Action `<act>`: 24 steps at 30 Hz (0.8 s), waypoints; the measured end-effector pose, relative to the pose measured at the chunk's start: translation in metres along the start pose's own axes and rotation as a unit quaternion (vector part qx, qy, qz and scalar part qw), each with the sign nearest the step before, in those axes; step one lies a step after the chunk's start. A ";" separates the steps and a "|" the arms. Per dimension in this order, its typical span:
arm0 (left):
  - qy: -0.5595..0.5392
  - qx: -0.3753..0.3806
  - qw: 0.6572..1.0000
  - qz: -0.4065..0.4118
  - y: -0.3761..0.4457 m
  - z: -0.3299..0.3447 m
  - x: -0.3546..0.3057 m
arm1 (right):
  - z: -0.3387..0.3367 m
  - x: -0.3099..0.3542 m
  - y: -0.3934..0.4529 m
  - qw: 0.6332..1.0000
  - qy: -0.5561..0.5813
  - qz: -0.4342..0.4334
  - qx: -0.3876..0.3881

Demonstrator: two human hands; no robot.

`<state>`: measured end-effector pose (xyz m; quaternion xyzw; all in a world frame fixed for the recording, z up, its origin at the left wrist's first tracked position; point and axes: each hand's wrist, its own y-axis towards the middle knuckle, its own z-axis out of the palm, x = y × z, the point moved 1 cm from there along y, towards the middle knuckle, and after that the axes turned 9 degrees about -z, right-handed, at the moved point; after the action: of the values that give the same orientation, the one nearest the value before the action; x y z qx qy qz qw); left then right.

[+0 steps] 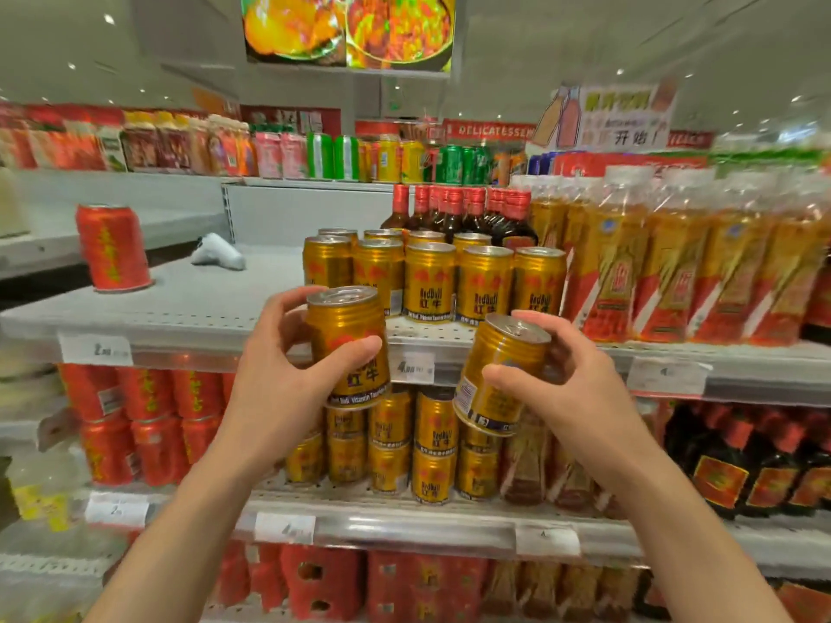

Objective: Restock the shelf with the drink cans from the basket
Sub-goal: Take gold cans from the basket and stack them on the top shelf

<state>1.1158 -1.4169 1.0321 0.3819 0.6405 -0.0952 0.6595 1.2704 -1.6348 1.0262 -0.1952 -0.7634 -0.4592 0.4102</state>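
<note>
My left hand grips an upright gold drink can in front of the grey shelf. My right hand holds a second gold can, tilted to the right, just below the shelf's front edge. Behind both cans, a group of several matching gold cans stands on the shelf in rows. The shelf surface left of that group is bare. The basket is not in view.
A lone red can and a white object sit on the shelf's left part. Bottled tea packs fill the right side. More gold cans and red cans are stacked on the shelf below.
</note>
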 end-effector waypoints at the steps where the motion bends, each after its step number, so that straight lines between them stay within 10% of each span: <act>1: 0.001 0.004 1.000 0.008 0.011 -0.001 -0.006 | 0.002 0.006 0.009 1.000 -0.008 -0.011 -0.005; 24: 0.013 0.080 0.995 0.052 0.213 -0.041 -0.057 | 0.095 0.070 0.204 0.992 -0.080 -0.098 -0.017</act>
<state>1.2062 -1.2650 1.1706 0.4675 0.6185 -0.1063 0.6225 1.3241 -1.4566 1.1701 -0.1627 -0.8012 -0.4929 0.2978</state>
